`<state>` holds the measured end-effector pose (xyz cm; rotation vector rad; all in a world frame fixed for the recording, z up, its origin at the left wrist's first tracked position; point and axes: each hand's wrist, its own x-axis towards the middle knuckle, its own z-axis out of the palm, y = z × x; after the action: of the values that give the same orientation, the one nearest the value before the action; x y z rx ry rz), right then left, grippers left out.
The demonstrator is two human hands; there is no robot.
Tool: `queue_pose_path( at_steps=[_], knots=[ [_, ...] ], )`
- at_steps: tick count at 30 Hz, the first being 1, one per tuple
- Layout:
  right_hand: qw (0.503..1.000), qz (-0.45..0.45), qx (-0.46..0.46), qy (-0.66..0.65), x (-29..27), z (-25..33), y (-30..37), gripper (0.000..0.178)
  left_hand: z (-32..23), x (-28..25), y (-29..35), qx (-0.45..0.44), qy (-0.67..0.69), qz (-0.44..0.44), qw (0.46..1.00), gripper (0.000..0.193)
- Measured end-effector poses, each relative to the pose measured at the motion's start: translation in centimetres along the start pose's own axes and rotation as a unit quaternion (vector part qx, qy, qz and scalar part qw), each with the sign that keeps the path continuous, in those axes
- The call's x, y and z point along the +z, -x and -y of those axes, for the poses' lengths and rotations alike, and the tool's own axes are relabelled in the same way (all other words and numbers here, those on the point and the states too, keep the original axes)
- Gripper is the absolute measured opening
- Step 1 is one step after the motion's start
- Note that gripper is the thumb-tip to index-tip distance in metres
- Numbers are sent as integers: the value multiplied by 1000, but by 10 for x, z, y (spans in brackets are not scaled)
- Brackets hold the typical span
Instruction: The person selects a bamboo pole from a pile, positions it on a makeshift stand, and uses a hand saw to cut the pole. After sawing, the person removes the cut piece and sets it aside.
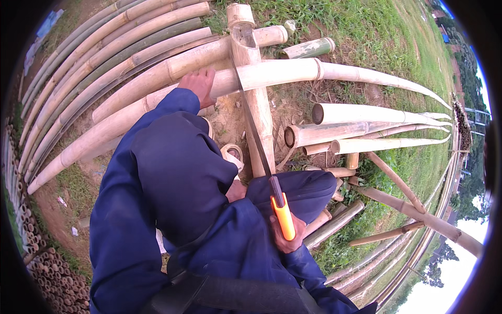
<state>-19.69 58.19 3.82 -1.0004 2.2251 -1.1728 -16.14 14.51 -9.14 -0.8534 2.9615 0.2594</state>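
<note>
The right hand (286, 233) was closed around the orange handle of a saw (261, 152), whose long blade ran up to the pale bamboo pole (293, 72) lying across an upright bamboo post (256, 110). The left hand (198, 83) pressed down on that pole just beside the blade, fingers together. More cut bamboo poles (104, 47) lay stacked on the grass (376, 31) around them.

Soft, even daylight is falling from an overcast sky, making only weak shadows. The fisheye lens is bending the edges, and dark corners are framing a sharp view.
</note>
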Motion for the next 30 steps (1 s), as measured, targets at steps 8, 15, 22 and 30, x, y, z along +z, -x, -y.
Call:
queue_pose_path(
  at_steps=[8,15,22,30],
  knots=[
    [995,8,29,-100,67,-21,-107,17,2,-7,-15,-5,28,22,999,71],
    [1000,-5,6,5,4,-3,-23,20,6,-7,-6,-1,4,-5,1000,71],
    [987,71,103,-105,57,-4,-131,18,1,-6,-12,-5,23,52,998,70],
    [999,-11,14,-43,22,-17,-51,23,5,-25,-14,-20,19,67,997,70]
  ],
)
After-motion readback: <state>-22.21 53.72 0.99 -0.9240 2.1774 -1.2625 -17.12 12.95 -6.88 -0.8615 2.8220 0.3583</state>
